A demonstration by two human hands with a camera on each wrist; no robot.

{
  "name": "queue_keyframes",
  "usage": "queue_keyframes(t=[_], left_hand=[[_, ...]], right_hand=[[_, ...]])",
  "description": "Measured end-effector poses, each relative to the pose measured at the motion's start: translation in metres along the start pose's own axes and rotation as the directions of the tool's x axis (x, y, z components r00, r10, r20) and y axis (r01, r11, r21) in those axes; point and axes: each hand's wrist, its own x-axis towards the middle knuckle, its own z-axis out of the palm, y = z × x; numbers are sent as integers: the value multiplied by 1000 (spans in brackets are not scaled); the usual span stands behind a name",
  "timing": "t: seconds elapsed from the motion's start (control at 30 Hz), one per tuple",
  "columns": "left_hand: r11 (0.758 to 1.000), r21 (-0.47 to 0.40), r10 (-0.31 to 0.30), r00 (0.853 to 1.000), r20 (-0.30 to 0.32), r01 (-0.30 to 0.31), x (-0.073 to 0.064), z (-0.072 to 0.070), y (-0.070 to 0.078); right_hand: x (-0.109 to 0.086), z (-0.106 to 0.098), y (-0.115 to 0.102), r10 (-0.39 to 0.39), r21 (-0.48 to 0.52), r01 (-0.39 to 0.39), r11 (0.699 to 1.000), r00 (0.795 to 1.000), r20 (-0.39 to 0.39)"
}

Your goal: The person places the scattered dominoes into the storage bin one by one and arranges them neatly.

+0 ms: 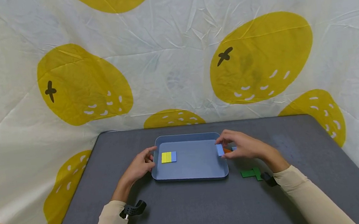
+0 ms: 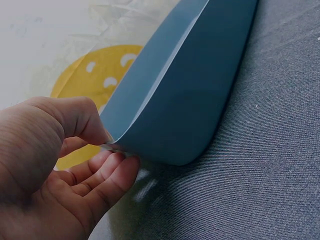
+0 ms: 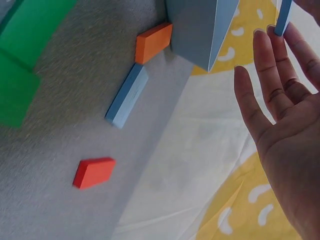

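Note:
A shallow blue-grey tray [image 1: 195, 162] lies on the table. My left hand [image 1: 139, 164] pinches its left rim between thumb and fingers, as the left wrist view also shows at the tray's corner [image 2: 175, 115]. In my right hand [image 1: 243, 145] a flat blue block [image 1: 219, 150] is pinched, held upright above the tray's right edge. Only a sliver of that blue block [image 3: 283, 17] shows in the right wrist view. On the tray's left side, yellow blocks [image 1: 166, 157] sit against another blue block [image 1: 174, 156] in a row.
Right of the tray, on the table, lie an orange block [image 3: 153, 43], a narrow blue block [image 3: 127, 95] and a red block [image 3: 94, 172]. Green pieces [image 1: 252, 173] lie nearer, beside my right wrist. A white cloth with yellow lemons [image 1: 175, 72] hangs behind the table.

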Motion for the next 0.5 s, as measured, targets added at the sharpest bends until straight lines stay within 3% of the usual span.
queue_keyframes(t=[0.2,0.5], left_hand=[[1000,3,6,1000,2,-6,0,0,1],[1000,9,-4,1000,-5,4,0,2,0]], right_hand=[[16,5,0,-41,9,41,999,999,2],[37,12,-6,-12,39,10,999,999,48]])
